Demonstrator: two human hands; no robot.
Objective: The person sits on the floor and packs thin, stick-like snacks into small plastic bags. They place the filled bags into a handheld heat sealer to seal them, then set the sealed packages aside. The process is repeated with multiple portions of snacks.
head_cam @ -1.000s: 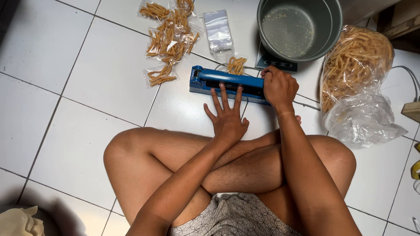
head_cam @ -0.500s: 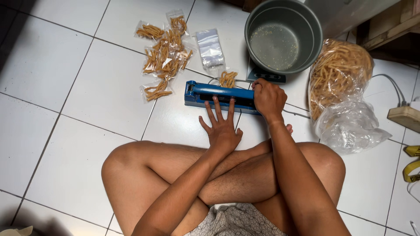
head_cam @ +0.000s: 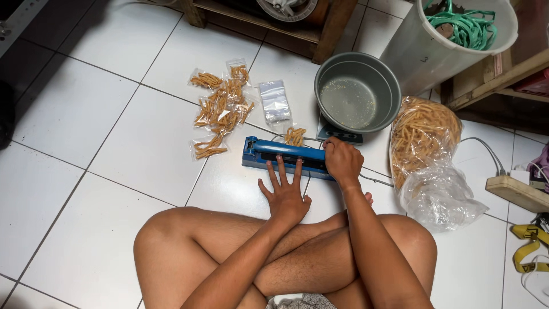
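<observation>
The blue bar-shaped heat sealer [head_cam: 289, 155] lies flat on the white tiled floor [head_cam: 103, 143], straight ahead of the seated person's crossed legs. The right hand [head_cam: 342, 162] is curled over the sealer's right end, fingers folded down on the arm, which looks like pressing it shut. A small clear bag of tan snack sticks [head_cam: 295, 136] pokes out from behind the sealer, its mouth seemingly caught under the arm. The left hand [head_cam: 285, 193] lies flat just before the sealer with fingers spread wide, their tips [head_cam: 279, 166] resting against its front edge; it holds nothing and seems to steady the tool so it does not slide on the smooth tile. To the left of the sealer, a loose cluster of small filled snack bags [head_cam: 220, 106] is scattered on the floor, with a stack of empty clear bags [head_cam: 275, 102] just beside them, all within easy reach. Behind the sealer's right end, a grey metal pot [head_cam: 357, 91] sits on a dark kitchen scale [head_cam: 338, 135], close enough to portion from. To the right, a large clear plastic sack of the same tan sticks [head_cam: 424, 143] lies open-ended near the right knee. Farther right rests a beige power strip [head_cam: 517, 191] with a white cord running toward the sealer, and behind it stands a white bucket of green cord [head_cam: 452, 34].
</observation>
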